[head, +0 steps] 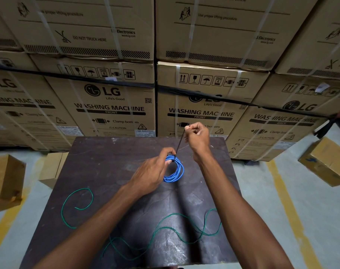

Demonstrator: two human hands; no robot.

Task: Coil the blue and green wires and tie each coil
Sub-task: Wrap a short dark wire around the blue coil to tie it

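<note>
Head view: a dark slate-topped table (99, 171) stands before a wall of stacked washing machine cartons (115, 105). Near the table's middle the person's left hand (153, 171) curls its fingers round the top of the coiled blue wire (175, 169), gripping the coil where a black cable tie (179, 142) wraps it. The right hand (197, 137), raised above the table's far edge, pinches the tie's free tail, which runs taut down to the coil. The green wire (165, 228) lies uncoiled on the table's near half, looping from the left side across under both forearms. Small cardboard boxes (328, 162) sit on the floor on both sides of the table.
</note>
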